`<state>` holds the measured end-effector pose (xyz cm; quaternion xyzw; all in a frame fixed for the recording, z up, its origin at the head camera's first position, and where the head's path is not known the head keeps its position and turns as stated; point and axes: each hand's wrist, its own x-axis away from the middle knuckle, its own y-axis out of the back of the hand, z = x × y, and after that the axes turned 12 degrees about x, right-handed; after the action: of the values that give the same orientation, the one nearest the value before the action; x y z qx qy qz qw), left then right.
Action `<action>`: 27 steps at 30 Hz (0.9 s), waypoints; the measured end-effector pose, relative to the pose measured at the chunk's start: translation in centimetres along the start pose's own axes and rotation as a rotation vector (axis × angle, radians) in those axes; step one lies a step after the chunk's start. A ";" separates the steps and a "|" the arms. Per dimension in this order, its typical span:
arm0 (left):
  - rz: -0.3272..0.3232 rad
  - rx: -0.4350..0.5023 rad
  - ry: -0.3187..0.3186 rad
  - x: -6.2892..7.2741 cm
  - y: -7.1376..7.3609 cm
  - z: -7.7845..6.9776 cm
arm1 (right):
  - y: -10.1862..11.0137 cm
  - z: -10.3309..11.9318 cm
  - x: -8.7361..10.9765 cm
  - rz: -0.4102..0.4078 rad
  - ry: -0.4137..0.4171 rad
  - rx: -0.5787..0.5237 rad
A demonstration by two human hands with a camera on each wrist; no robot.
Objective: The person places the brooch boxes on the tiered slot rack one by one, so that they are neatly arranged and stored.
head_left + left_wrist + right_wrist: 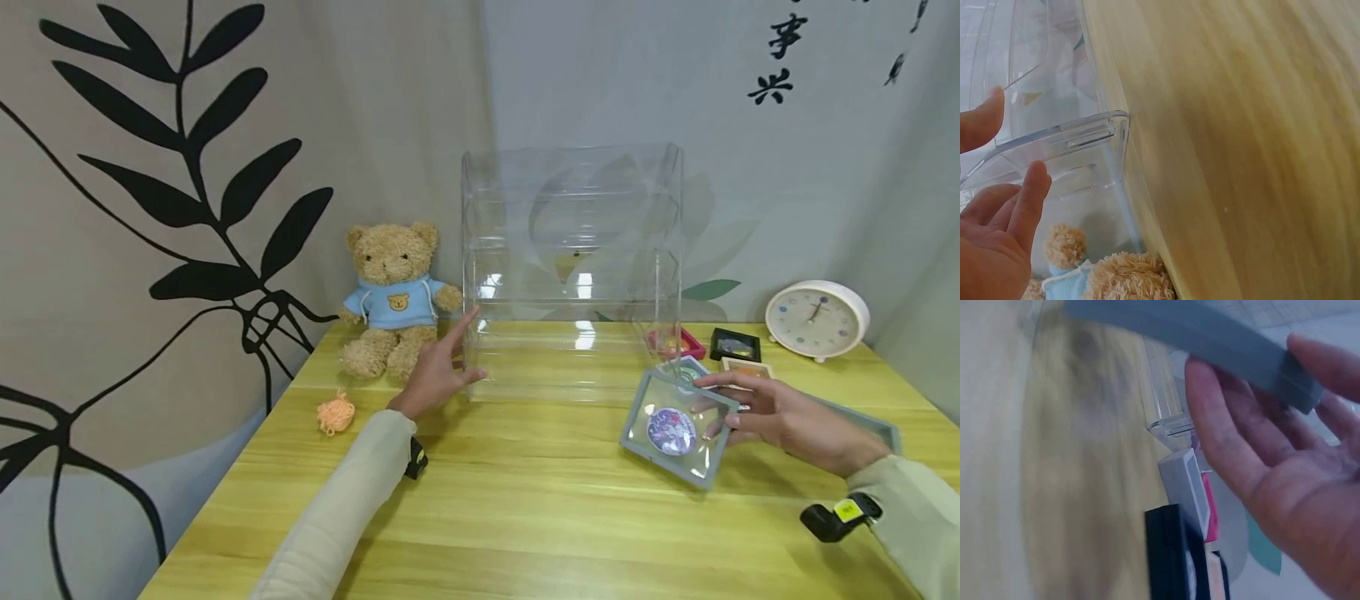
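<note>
My right hand (787, 417) holds a grey square display frame (645, 446) by its right edge, thumb on one side and fingers on the other. Behind its clear film sits a round purple badge (671, 431). In the right wrist view the frame (1210, 344) is seen edge-on, raised off the table. At the left side of a clear plastic tiered rack (573, 300), my left hand (435, 375) has its fingers extended. The left wrist view shows thumb and fingers on either side of the rack's side panel (1054, 140); firm contact cannot be told.
Beside the rack's right end are a red frame (692, 346), a black frame (735, 345) and a cream frame (750, 367). Another grey frame (888, 433) lies partly behind the right hand. A teddy bear (393, 300), orange yarn ball (335, 413) and white clock (817, 321) stand around.
</note>
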<state>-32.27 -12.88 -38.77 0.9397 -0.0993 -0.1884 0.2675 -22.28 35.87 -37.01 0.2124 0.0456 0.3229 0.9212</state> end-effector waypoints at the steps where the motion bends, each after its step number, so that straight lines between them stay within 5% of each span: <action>1: 0.001 0.002 0.000 0.0 0.0 0.0 | -0.1 0.3 -0.2 -0.036 -0.029 0.067; 7: 0.002 0.000 -0.005 0.0 0.0 -0.1 | -0.6 2.4 -1.7 -0.146 -0.104 0.272; 22: 0.013 0.029 0.013 0.2 0.0 -0.2 | 0.3 7.8 -4.8 -0.281 0.028 0.596; 27: 0.009 0.018 0.019 0.2 -0.1 -0.2 | 1.0 9.7 -5.6 -0.328 0.041 0.628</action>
<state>-32.01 -12.74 -38.71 0.9434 -0.1026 -0.1776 0.2606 -25.12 29.67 -28.07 0.4684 0.1947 0.1451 0.8495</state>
